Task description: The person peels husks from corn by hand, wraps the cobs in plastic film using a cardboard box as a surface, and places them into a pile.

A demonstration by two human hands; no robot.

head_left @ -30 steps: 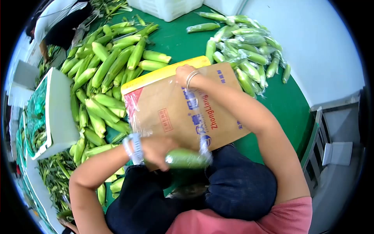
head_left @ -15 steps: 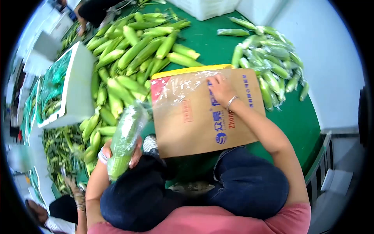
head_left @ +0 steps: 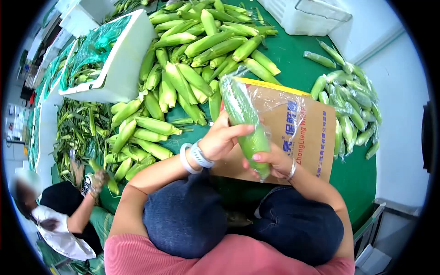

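Observation:
A green ear of corn (head_left: 245, 117) in clear plastic film is tilted between my two hands. My left hand (head_left: 223, 137) is closed round its middle, with the thumb across the front. My right hand (head_left: 273, 164) grips the lower end from the right. Beneath and behind the ear lies a brown cardboard piece (head_left: 316, 142) with blue and red print and a yellow edge strip (head_left: 275, 87). Loose clear film (head_left: 284, 107) spreads over its upper part.
Unwrapped corn (head_left: 192, 50) is heaped at the upper left, wrapped ears (head_left: 350, 98) at the right. A white foam box (head_left: 121, 59) with green netting stands left, above husks (head_left: 75, 133). A co-worker (head_left: 68, 215) sits lower left, holding corn. Another white box (head_left: 311, 18) stands at the back.
The wrapped ear and my left hand have moved right, in front of the cardboard. My right hand has left the film and taken hold of the ear's lower end. The view has shifted left.

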